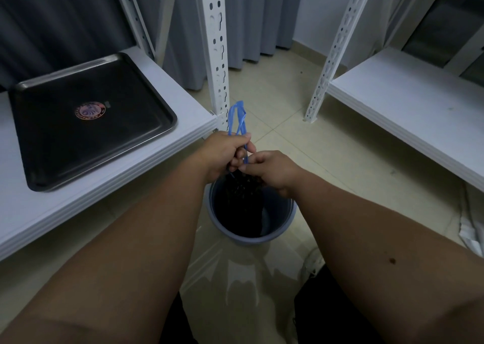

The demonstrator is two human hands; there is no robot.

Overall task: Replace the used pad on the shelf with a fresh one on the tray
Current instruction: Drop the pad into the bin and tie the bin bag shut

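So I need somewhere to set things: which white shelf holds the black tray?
The left shelf holds the tray; the right shelf shows none.

Dark bag [242, 186] over the bin [277, 229]: I can't tell its contents. Its blue ties [237, 119] vanish inside both hands [225, 151]. Left of the bin, tray [91, 118] emblem unreadable; shelf [78, 202] cut by frame edge.

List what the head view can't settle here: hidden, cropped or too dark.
- Dark bag at its mouth: the left hand and right hand cover it, so the blue drawstring hold is unclear.
- Bucket interior: too dark, the bag fills it.
- Tray sticker: too small to read.
- Pads: none visible.
- Right shelf: cropped by the frame edge.
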